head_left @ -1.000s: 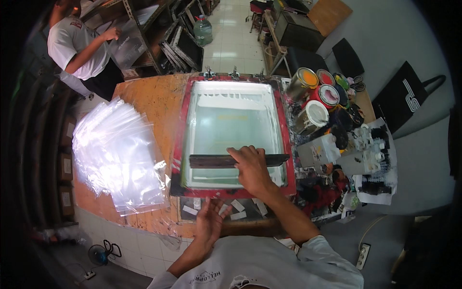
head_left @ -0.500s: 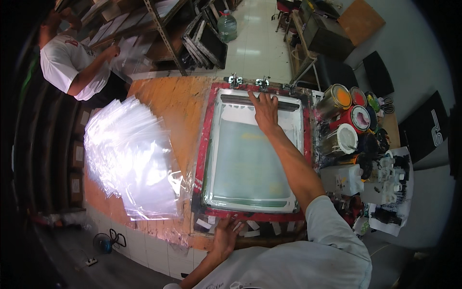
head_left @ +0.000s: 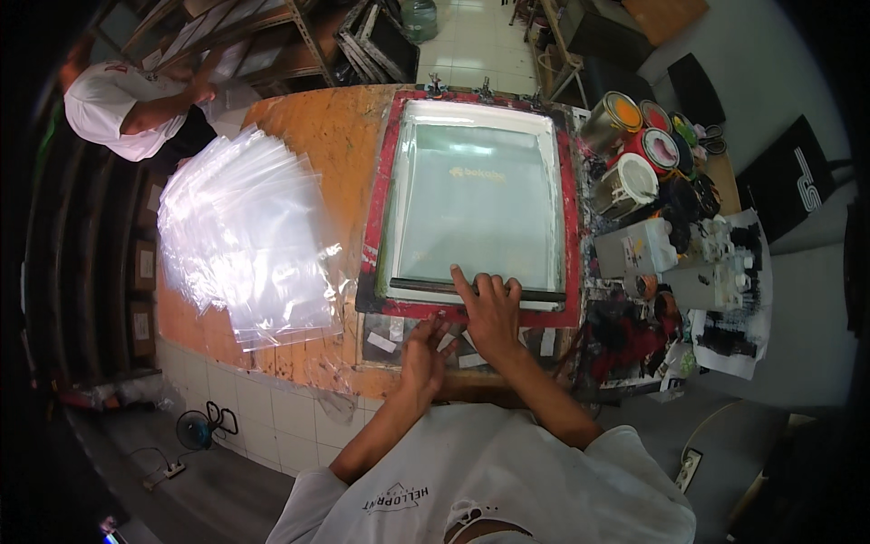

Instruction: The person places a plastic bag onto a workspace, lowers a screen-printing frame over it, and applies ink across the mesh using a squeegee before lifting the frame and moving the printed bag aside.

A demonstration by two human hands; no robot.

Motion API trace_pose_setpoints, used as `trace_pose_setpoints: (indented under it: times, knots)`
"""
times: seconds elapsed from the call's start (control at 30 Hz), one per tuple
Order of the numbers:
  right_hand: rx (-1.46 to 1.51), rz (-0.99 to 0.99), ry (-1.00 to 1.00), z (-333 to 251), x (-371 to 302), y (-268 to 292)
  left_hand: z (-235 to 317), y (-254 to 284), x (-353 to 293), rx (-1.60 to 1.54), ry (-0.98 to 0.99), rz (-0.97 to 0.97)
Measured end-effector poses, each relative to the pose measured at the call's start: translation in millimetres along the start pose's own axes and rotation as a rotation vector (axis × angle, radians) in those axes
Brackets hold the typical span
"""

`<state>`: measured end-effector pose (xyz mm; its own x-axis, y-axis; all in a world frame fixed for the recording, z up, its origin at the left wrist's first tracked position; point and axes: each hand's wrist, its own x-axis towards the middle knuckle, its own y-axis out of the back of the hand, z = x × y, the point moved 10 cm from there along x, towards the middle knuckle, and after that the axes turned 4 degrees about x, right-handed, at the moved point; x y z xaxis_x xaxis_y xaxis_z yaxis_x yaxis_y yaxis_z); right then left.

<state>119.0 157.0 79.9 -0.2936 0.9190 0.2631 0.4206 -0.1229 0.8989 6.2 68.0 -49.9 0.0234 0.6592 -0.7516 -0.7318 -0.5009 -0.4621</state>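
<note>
A screen-printing frame (head_left: 570, 208) with a red border and a pale mesh lies on the wooden table in front of me. My right hand (head_left: 492, 313) grips a long dark squeegee (head_left: 426, 286) at the near end of the mesh, index finger stretched along it. Beside it, my left hand (head_left: 423, 361) holds the frame's near edge, fingers curled up against the red border; part of its grip is hidden. A small yellowish printed design (head_left: 476, 172) shows through the upper mesh.
A fanned stack of clear plastic bags (head_left: 263, 236) covers the table's left side. Ink cans (head_left: 623, 111), a white tub (head_left: 632, 179) and plastic bottles (head_left: 716, 272) crowd the right. Clamps (head_left: 486, 89) hold the frame's far edge. A person in a white shirt (head_left: 109, 113) stands far left.
My right hand has drawn the squeegee from the far end of the mesh to the near end. The yellowish design shows more sharply. My left hand stays at the near edge; the view has shifted.
</note>
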Motion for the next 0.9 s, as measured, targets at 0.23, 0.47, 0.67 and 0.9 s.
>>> trace_pose_setpoints:
  times: [0.23, 0.47, 0.67, 0.9]
  knots:
    - [-0.085, -0.045, 0.006, 15.5, 1.1, -27.6, -6.3, 7.7, 16.9, 0.042, -0.03, 0.059]
    - [-0.053, 0.014, 0.04, 36.5, 22.8, -46.0, -9.0, 11.2, 21.9, 0.087, 0.002, 0.089]
    - [-0.089, 0.106, 0.055, 94.9, 128.4, -64.2, -8.9, 14.7, 17.8, -0.032, -0.028, 0.131]
    - [-0.191, 0.144, 0.035, 161.5, 253.7, -71.6, -9.8, 17.9, 14.4, 0.012, -0.027, 0.158]
